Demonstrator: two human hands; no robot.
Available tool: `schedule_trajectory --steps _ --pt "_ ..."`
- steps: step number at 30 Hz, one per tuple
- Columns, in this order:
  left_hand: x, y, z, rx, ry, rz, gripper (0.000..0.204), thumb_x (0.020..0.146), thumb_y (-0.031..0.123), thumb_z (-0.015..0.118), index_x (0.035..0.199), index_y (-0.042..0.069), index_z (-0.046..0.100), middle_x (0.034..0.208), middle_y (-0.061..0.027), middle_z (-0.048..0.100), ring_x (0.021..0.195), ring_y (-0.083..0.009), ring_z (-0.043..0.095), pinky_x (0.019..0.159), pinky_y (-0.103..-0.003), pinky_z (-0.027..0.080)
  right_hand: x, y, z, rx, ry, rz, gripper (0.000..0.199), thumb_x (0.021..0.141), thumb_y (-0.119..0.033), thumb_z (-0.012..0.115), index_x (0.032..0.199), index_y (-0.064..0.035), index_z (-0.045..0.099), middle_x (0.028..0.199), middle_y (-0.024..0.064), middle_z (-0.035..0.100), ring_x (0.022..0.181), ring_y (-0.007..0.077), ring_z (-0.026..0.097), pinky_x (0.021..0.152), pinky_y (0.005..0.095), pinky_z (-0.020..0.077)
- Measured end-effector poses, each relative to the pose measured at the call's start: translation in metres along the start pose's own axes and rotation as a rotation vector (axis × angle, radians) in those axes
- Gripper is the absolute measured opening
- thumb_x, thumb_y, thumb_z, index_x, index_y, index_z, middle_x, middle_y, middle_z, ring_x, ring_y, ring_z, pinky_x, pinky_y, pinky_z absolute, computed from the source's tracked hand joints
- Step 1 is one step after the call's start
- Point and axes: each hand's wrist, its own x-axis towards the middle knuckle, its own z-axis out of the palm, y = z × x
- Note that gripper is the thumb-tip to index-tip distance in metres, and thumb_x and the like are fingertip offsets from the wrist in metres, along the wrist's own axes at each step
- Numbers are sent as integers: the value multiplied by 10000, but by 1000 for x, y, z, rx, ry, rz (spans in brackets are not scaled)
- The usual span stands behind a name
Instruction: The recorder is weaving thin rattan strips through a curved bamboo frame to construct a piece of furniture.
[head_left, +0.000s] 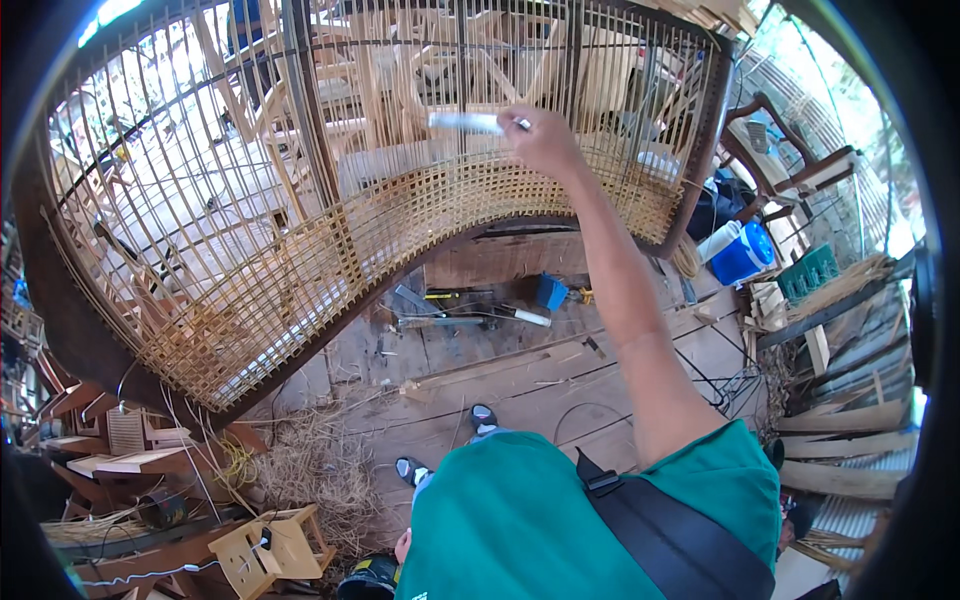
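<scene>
My right hand (545, 143) is raised in front of a large curved wooden frame (400, 283) strung with cane. Its fingers are closed on a slim, whitish, elongated thing (466, 122), smeared by motion, that points left. Upright cane strands (390, 90) fill the upper part of the frame. Along the lower part the cane weaving (480, 193) is a dense grid. Only a bit of my left hand (403, 546) shows, low beside my green shirt; its fingers are mostly hidden.
Tools and a blue container (551, 291) lie on the wooden floor below the frame. A blue-and-white jug (742, 252) and a wooden chair (775, 160) stand at right. Cane shavings (315, 460) heap at lower left, near a light wooden piece (262, 560). Cables (735, 385) lie at right.
</scene>
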Motion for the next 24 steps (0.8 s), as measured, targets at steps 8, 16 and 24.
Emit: schedule_trajectory --steps 8,16,24 --pt "3 10 2 11 -21 29 665 1206 657 869 1427 40 980 1299 -196 992 1200 -326 933 1098 -475 704 -2 47 -7 -79 0 52 315 1327 -349 676 1381 -191 943 929 43 864 641 157 682 626 432 597" --pt "1 22 2 15 -11 46 670 1203 672 863 1428 51 982 1296 -194 991 1210 -331 933 1109 -481 703 4 58 -17 -76 59 96 393 1310 -448 728 1475 -160 938 1084 128 954 776 262 848 700 436 648" --pt "1 27 2 18 1 49 676 1200 686 857 1428 63 984 1293 -191 990 1220 -335 934 1121 -486 703 -41 20 -50 -117 67 199 353 1351 -395 693 1321 -73 837 904 73 832 802 144 769 677 370 582"
